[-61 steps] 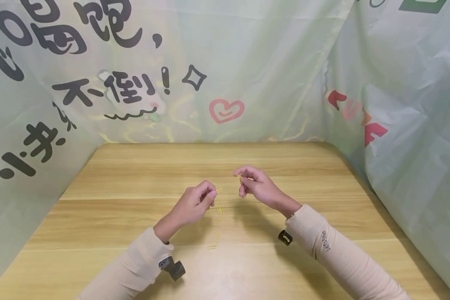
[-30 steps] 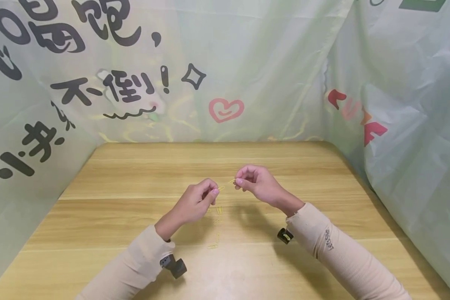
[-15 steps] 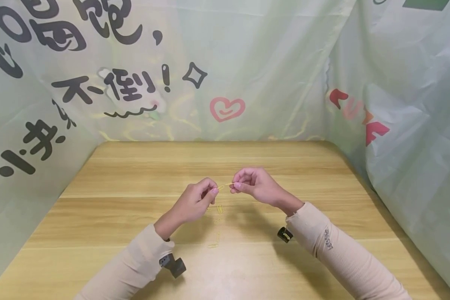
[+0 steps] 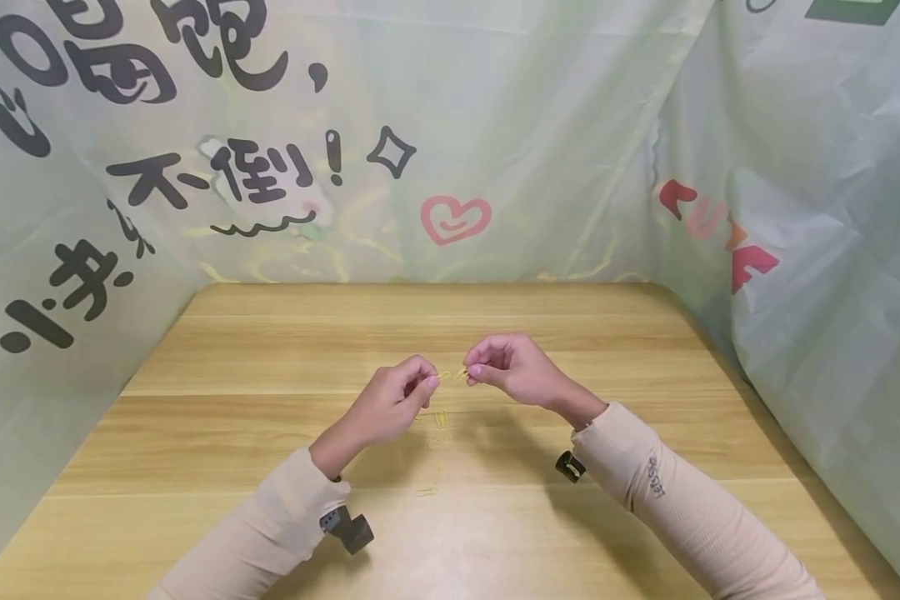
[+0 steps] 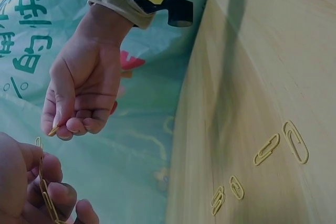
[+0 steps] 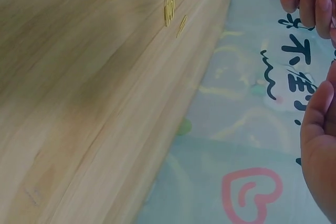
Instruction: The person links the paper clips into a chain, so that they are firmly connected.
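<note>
Both hands are raised over the table, fingertips a short way apart. My left hand [image 4: 392,402] pinches a yellow paper clip [image 4: 444,376] that juts out toward the right. In the left wrist view, a few linked paper clips [image 5: 48,203] run down along that hand's fingers. Between thumb and fingertips, my right hand [image 4: 523,377] pinches another yellow paper clip [image 4: 461,375], its end pointing at the left hand's clip. A narrow gap seems to separate the two clips in the head view. The right wrist view catches the hands only at its edge.
Several loose yellow paper clips lie on the wooden table [image 4: 270,467], below and in front of the hands: a group [image 4: 441,419] and a nearer one [image 4: 427,492]. Printed cloth [image 4: 540,167] hangs around the back and sides. Each wrist wears a small black camera [image 4: 348,531].
My right hand came left and slightly down toward the left hand, turning its clip forward. Half a second ago the clips seemed to meet; now they look slightly apart. My left hand stayed nearly still.
</note>
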A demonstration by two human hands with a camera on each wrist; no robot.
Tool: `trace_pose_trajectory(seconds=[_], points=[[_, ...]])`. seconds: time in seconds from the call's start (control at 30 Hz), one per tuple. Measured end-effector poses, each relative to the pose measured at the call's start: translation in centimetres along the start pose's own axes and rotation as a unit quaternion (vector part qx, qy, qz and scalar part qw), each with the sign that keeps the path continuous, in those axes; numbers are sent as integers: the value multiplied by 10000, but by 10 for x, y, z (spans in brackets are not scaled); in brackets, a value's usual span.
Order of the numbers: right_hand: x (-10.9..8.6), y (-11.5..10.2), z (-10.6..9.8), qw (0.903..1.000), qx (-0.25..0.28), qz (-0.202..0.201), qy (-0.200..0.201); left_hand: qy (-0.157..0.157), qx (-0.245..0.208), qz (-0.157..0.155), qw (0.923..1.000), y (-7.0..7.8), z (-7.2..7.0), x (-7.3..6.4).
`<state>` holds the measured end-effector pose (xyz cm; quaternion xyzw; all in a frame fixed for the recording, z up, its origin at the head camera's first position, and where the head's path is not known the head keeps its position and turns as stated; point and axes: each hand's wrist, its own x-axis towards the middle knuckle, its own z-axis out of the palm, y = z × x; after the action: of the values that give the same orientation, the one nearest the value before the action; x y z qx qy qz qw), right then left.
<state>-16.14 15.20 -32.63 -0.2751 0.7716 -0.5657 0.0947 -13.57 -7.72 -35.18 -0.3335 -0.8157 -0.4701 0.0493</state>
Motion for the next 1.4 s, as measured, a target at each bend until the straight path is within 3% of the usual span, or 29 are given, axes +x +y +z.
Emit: trace_pose_trajectory(seconds=[0.4, 1.4], points=[[1, -2, 2, 9998, -133, -163, 54, -107, 116, 238, 9996, 2, 2, 3], [2, -12, 11, 9994, 305, -142, 96, 538, 248, 851, 9946, -3, 9, 5]])
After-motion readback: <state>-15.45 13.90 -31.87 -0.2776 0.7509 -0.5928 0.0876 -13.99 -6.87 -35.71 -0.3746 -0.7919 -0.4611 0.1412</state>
